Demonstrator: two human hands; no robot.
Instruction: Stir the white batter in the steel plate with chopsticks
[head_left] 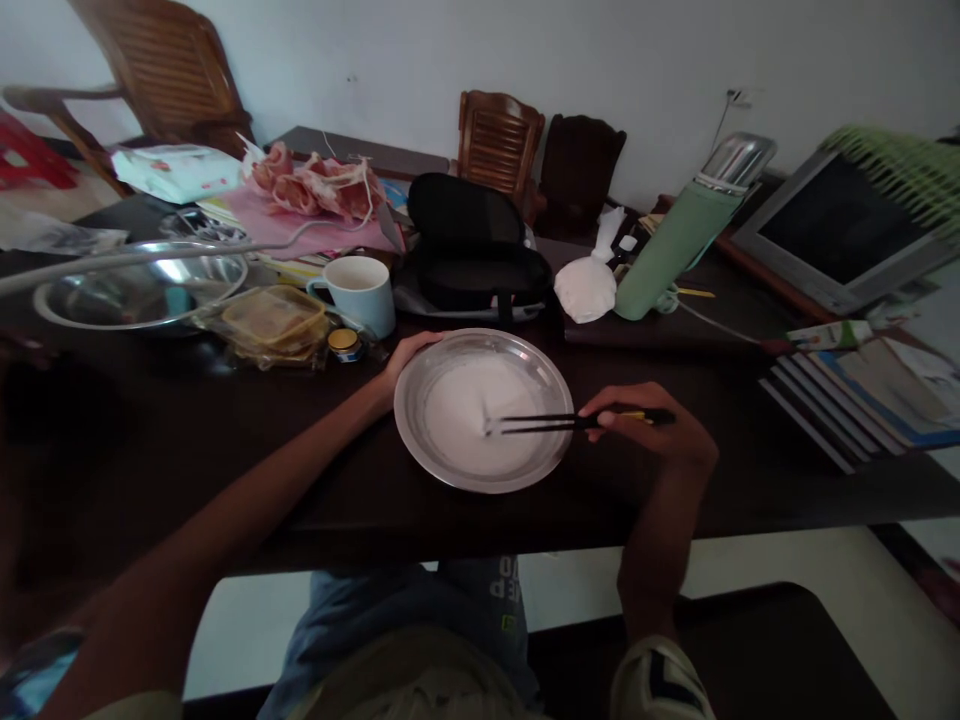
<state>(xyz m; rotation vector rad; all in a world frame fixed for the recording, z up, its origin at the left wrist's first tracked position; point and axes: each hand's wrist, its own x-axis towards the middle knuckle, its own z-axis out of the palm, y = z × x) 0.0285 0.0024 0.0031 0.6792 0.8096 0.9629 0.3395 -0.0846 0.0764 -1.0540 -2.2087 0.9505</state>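
In front of me on the dark table stands a shallow metal bowl point(484, 483) with white powder point(461, 405) spread over its bottom. My left hand point(411, 357) grips the bowl's far left rim, its fingers partly hidden along the outside. A pair of black chopsticks point(544, 422) is held in my right hand point(649, 425), at the bowl's right side. The chopstick tips reach into the powder near the middle and lie slightly apart. A knotted white plastic bag point(586, 290) sits beyond the bowl, to the right.
Left of the bowl are a light blue mug point(364, 300), a small gold-lidded jar point(345, 345), bagged plastic containers point(274, 325) and a larger metal basin point(49, 315). Behind it lies an open black case point(480, 270). A green thermos point(667, 250) and stacked books point(847, 400) stand right.
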